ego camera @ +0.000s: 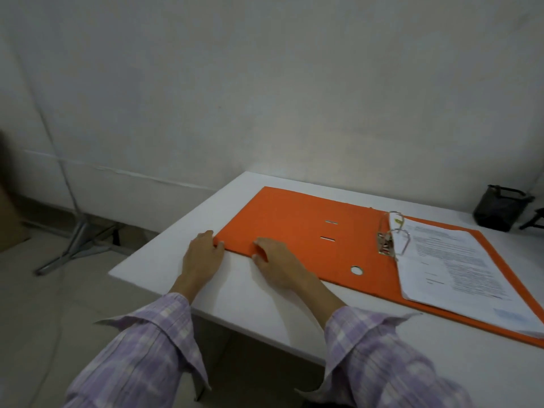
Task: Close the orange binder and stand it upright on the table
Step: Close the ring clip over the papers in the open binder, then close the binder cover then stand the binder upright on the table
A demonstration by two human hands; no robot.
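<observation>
The orange binder [297,222] lies open and flat on the white table [259,301]. Its left cover shows two slots and a round hole. The metal ring mechanism [390,240] stands at the spine, and a stack of printed papers [453,260] rests on the right cover. My left hand [203,254] touches the near left corner of the left cover, fingers curled at its edge. My right hand [273,260] rests on the cover's near edge, fingers on top of it and thumb at the edge. The cover is still flat on the table.
A black mesh pen holder [500,212] stands at the table's far right. A metal stand with legs [79,240] is on the floor to the left, near a brown cardboard piece [10,228]. A white wall runs behind the table.
</observation>
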